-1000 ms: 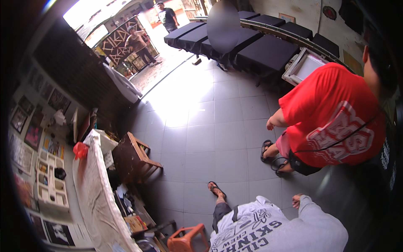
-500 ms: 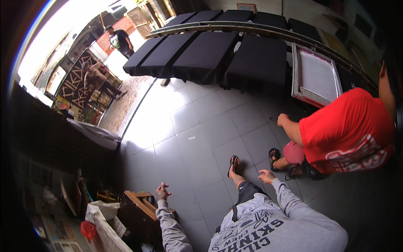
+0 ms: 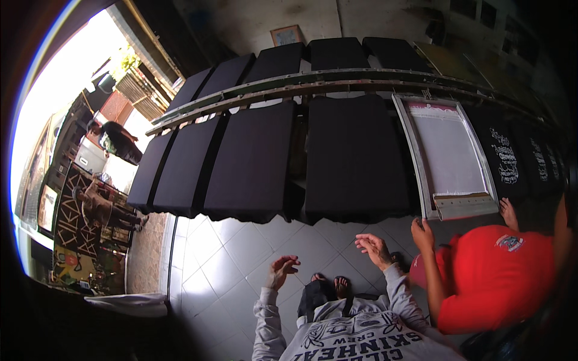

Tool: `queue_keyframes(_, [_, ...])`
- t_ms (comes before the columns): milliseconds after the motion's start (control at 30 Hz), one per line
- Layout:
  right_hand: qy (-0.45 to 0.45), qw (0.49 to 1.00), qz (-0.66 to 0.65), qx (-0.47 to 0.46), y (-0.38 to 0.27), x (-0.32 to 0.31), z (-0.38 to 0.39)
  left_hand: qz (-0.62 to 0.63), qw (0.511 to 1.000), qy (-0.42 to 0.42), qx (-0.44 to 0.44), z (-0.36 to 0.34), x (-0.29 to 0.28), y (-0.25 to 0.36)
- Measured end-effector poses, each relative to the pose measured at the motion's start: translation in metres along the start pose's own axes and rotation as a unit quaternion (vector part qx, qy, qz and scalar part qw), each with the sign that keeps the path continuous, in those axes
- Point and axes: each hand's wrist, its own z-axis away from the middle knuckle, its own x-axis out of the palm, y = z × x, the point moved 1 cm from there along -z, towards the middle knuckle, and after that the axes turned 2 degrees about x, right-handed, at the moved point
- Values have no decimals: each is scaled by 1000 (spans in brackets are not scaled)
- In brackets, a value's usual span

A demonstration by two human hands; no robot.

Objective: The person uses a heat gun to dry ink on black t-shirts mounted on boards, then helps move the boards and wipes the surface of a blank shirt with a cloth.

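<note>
Closer together than half a second ago, the left hand and right hand have half-bent fingers and hold nothing. Black cloth-covered boards sit in a row ahead. A red-shirted person is by a framed screen.

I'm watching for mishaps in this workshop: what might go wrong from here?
1. The wearer's right hand, fingers spread, is near the red-shirted co-worker's nearer hand, which is at the framed screen's near corner; if both move at once, they might bump and jog it.
2. The screen lies close beside a black panel with white print; if that print is wet, which the picture cannot settle, sliding the screen sideways could smear it.
</note>
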Motion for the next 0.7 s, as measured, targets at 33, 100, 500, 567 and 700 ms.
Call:
queue_keyframes(33, [24,999,-26,-14,-13,-9,-19,-6,1000,-12,17,-38,-11,29])
queue_keyframes(100, [73,994,-68,-52,-36,-27,-61,-69,995,-19,75,-119,-29,83])
queue_keyframes(500, [205,918,197,-278,-205,-174,-447,-495,816,-25,297,-646,46,222])
queue_keyframes(567, [248,883,293,-271,-214,-187,-519,-546,782,-22,301,-702,54,213])
queue_keyframes(700, [281,790,424,-343,-210,-252,-637,-632,742,-24,221,-787,119,217])
